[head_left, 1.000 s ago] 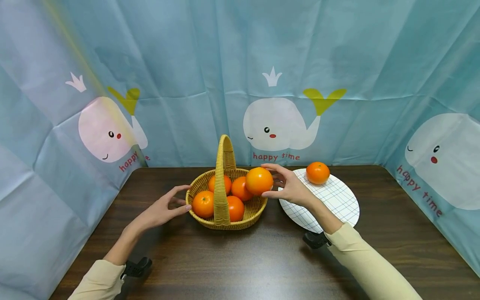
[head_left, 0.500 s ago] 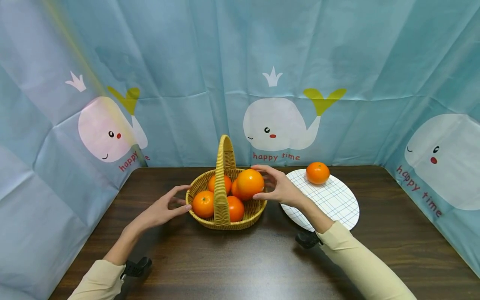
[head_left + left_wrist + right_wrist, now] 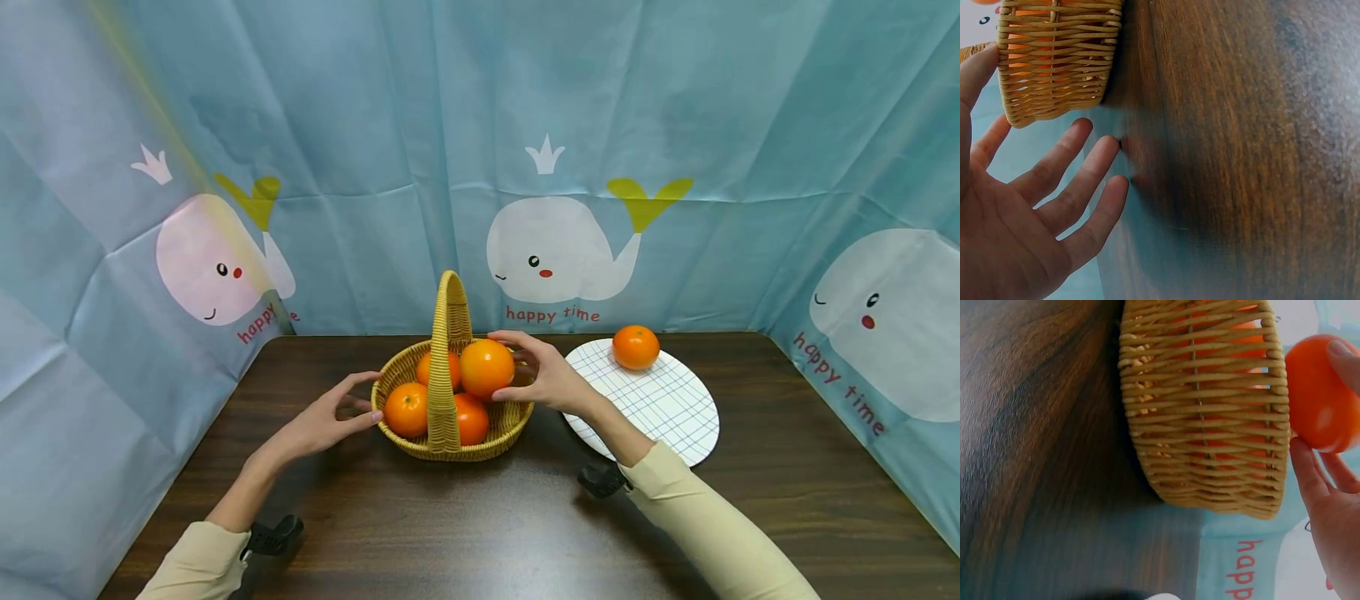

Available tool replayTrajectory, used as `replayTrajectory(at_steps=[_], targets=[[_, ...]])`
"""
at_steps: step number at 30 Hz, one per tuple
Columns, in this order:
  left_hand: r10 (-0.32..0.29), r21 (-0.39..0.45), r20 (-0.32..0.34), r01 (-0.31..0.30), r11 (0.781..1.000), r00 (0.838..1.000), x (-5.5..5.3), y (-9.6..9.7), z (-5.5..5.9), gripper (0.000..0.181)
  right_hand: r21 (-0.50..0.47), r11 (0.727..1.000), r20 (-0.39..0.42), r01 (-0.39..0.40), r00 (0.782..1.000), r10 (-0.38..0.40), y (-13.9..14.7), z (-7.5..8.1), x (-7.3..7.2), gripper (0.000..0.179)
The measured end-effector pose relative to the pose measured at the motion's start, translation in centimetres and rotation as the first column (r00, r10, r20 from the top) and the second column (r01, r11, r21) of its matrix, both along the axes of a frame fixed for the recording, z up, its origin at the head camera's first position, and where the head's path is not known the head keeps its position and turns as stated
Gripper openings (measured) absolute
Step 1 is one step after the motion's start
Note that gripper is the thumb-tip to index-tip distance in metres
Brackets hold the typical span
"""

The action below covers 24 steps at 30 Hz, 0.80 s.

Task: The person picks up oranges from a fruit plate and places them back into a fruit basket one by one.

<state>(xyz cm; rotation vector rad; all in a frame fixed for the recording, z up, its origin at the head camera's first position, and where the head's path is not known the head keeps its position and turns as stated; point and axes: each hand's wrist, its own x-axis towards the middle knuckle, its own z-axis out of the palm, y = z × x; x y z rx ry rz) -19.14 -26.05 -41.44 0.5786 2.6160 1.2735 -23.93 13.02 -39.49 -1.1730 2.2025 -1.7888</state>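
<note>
A yellow wicker basket (image 3: pixel 480 453) with a tall arched handle stands on the table. Inside it lie several oranges, among them a front-left one (image 3: pixel 406 409). My right hand (image 3: pixel 551 377) holds another orange (image 3: pixel 487 369) between thumb and fingers over the basket's right half. In the right wrist view this held orange (image 3: pixel 1322 394) sits at the basket's rim; whether it touches the fruit beneath is hidden. At the basket's left end, my left hand (image 3: pixel 318 423) rests thumb and forefinger against the rim, while its other fingers (image 3: pixel 1100 156) extend loosely below, apart from the wicker.
Right of the basket lies a round white plate (image 3: pixel 667 408) with a blue grid pattern. One orange (image 3: pixel 636 347) sits at its back edge. A blue curtain (image 3: pixel 360 250) with whale prints hangs behind the dark wooden table (image 3: pixel 450 525).
My right hand has carried its orange leftward and slightly down, further over the basket, covering an orange behind it. My left hand and the basket have stayed in place.
</note>
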Motion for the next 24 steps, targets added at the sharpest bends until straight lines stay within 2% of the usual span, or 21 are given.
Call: replayTrajectory(at_steps=[5, 16, 24], targets=[[-0.004, 0.001, -0.002, 0.004, 1.000, 1.000, 0.0, 0.0, 0.1, 0.067, -0.010, 1.000, 0.013, 0.000, 1.000, 0.000, -0.5, 0.0, 0.2, 0.076], [-0.004, 0.007, 0.006, 0.004, 1.000, 1.000, 0.1, 0.1, 0.2, 0.067, -0.028, 0.999, -0.027, 0.018, 0.999, -0.019, -1.2, -0.1, 0.3, 0.078], [-0.012, 0.016, 0.003, 0.011, 1.000, 1.000, 0.1, 0.0, 0.1, 0.066, -0.085, 0.996, 0.011, -0.003, 1.000, 0.004, -0.5, 0.5, 0.5, 0.076]])
